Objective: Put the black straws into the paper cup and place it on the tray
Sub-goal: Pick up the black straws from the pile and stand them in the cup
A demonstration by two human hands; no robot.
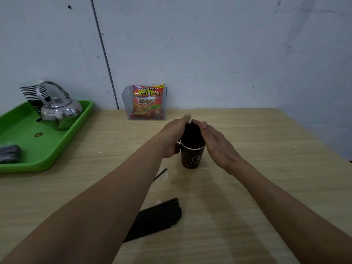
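A dark paper cup stands upright at the middle of the wooden table, with a bunch of black straws standing in it. My left hand presses flat against the left side of the bunch. My right hand presses against its right side, so both hands cup the straws. A pile of loose black straws lies on the table nearer to me, partly hidden by my left forearm. One single straw lies beside that forearm. The green tray sits at the left.
On the tray stand a metal kettle, a stack of paper cups and a dark object at its near left corner. A clear box holding a French fries snack bag stands against the wall behind the cup.
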